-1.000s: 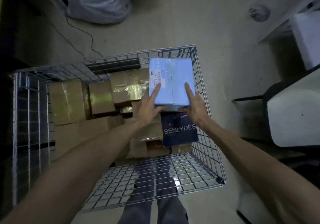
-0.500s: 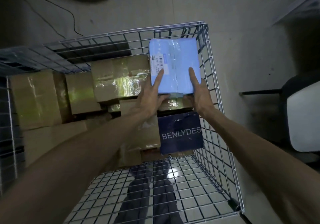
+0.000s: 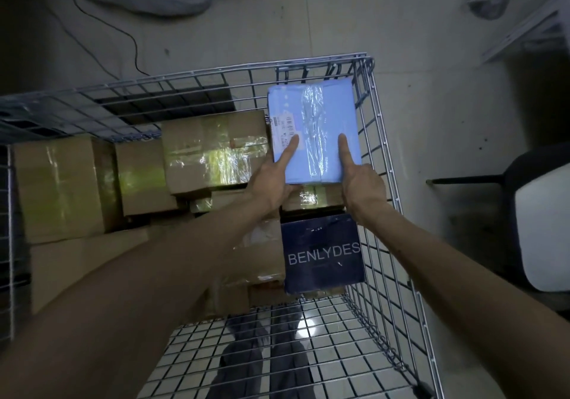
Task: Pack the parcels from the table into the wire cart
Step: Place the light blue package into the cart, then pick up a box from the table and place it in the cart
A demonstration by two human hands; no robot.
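The wire cart point(image 3: 385, 244) fills most of the view, its mesh floor bare along the near edge and its far half packed. Brown cardboard boxes fill the left side and the middle, the biggest point(image 3: 58, 189) against the left wall and a taped box point(image 3: 212, 152) with shiny tape strips near the far edge. A dark blue box point(image 3: 322, 253) printed BENLYDES lies flat against the right wall, about midway along it. Beyond that, in the far right corner of the cart, sits the light blue parcel point(image 3: 317, 111), level, with a band of clear tape down its top and its left side just beside the taped box; whether it already rests on the small taped carton under it or is held just above cannot be told. The left hand point(image 3: 271, 179) grasps the parcel's near left corner and the right hand point(image 3: 364, 185) its near right corner, each with one straight digit laid on the top face and the other fingers hidden beneath. A white shipping label point(image 3: 282, 128) with a barcode is stuck along the parcel's left edge, touched by the left hand's digit.
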